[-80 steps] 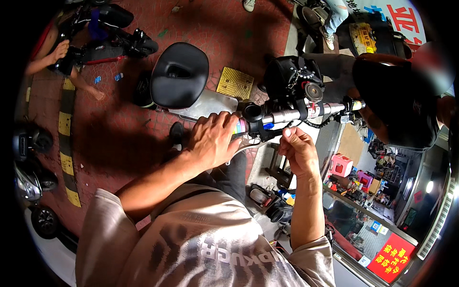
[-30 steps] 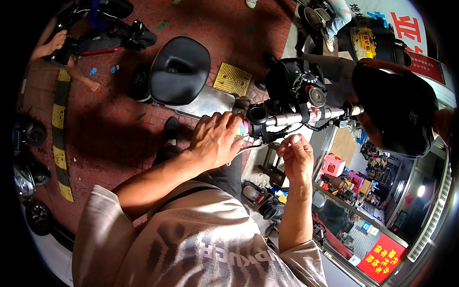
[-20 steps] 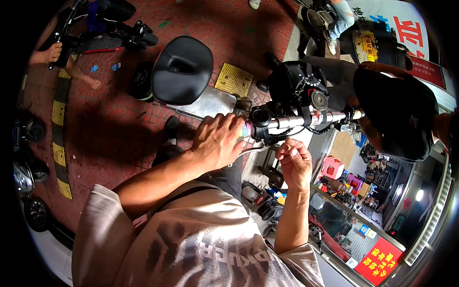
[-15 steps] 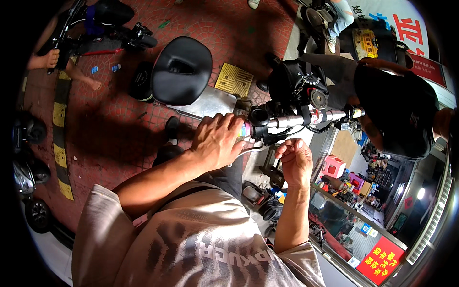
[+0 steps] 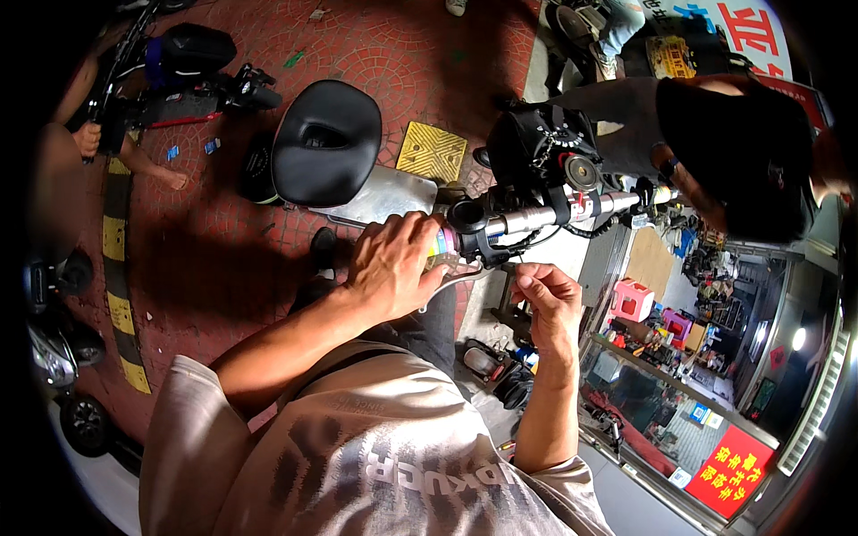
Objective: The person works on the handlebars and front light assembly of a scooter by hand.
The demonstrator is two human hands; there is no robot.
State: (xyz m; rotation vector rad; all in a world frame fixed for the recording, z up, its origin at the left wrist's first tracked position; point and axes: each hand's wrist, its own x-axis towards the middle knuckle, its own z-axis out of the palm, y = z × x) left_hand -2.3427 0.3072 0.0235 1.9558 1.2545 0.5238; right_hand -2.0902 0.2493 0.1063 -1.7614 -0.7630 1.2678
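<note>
My left hand [image 5: 393,263] wraps over the near handlebar grip, which has a multicoloured band [image 5: 440,241] at its inner end. A silver handlebar [image 5: 527,217] runs to the right from there, carrying black clamps and cables. Below the bar a curved brake lever [image 5: 463,276] sticks out by my left thumb. Just right of the lever, my right hand [image 5: 550,299] is closed in a pinch, thumb against fingers. Whatever it pinches is too small to make out. A black bag [image 5: 536,147] hangs beyond the bar. The scooter has a black seat [image 5: 331,143] and a silver deck [image 5: 391,195].
A person in black [image 5: 737,161] bends at the bar's far end, one hand near it. At the left, another person's hand [image 5: 88,140] grips a second scooter's handlebar. A yellow ramp plate [image 5: 432,152] lies on red paving. A glass counter [image 5: 635,393] stands at lower right.
My right fingers, looser before, have drawn together in a pinch near the brake lever. My left hand stays on the grip. The person in black has shifted and the whole view has moved slightly.
</note>
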